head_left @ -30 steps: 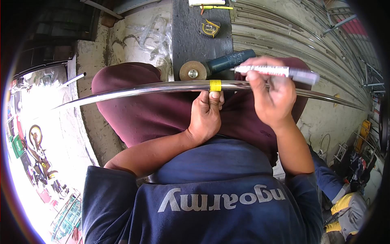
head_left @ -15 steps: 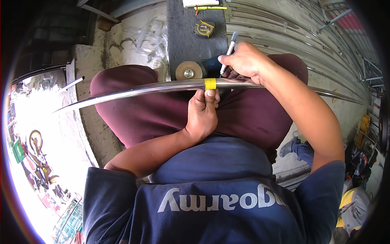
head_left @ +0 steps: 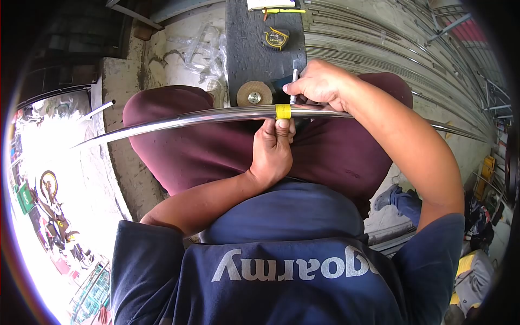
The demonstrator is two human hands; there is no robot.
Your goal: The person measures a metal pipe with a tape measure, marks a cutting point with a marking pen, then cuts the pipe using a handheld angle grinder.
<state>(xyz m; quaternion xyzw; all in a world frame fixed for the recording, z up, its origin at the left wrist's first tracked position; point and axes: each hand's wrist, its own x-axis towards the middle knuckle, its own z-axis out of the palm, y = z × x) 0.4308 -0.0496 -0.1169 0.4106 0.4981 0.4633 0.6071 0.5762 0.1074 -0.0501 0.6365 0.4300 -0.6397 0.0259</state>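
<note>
A long shiny metal tube (head_left: pixel 206 117) runs across my lap from side to side. Around it is wrapped a yellow strip (head_left: pixel 283 111), its ends drawn down on my side of the tube. My left hand (head_left: pixel 273 149) is closed just below, thumb and fingers pinching the strip. My right hand (head_left: pixel 319 84) grips a white marker (head_left: pixel 294 86) with a grey end, held nearly upright. Its lower end comes down by the tube at the strip's right edge; the tip is hidden behind the tube.
A grinder's round disc (head_left: pixel 253 96) sits just beyond the tube. Farther out, a tape measure (head_left: pixel 276 39) and a notebook (head_left: pixel 271 4) lie on a dark board (head_left: pixel 246 51). Many metal lengths (head_left: pixel 357 38) cover the floor to the right. Clear plastic wrap (head_left: pixel 200 54) lies at left.
The marker has swung from a rightward lean to nearly upright, and my right hand has shifted slightly down and left with it. My left hand stays pinched at the strip.
</note>
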